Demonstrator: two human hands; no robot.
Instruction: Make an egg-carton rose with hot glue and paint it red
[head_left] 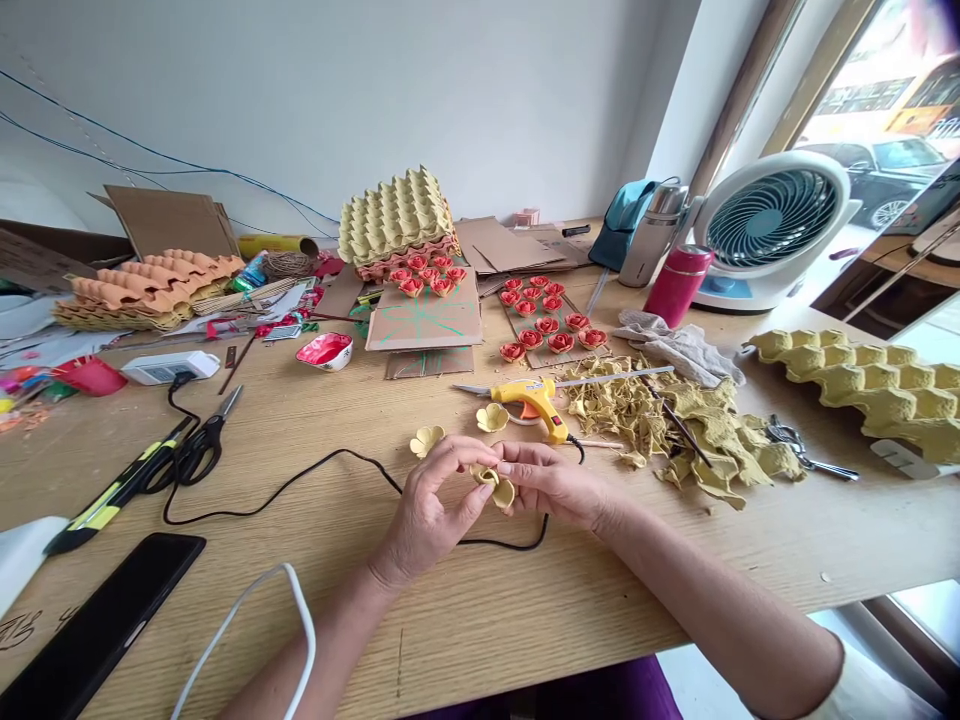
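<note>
Between my two hands is a small yellow egg-carton flower (501, 490) with curled petals at its centre. My left hand (435, 505) pinches it from the left with thumb and forefinger. From the other side my right hand (551, 485) grips its edge, and its fingers partly cover the petals. Two more yellow cut-out flower cups lie just beyond: one cup (427, 440) near my left knuckles, another cup (492, 417) beside the glue gun. The yellow hot glue gun (531, 398) rests on its side behind my hands, a glue stick (615, 376) extending from its back.
Torn yellow carton scraps (637, 415) lie right of the glue gun. Red painted flowers (547, 325) stand on cardboard at the back. Scissors (199, 450), a phone (105, 620) and a black cord (300, 480) are at left. A fan (772, 225) and egg tray (862, 380) stand right.
</note>
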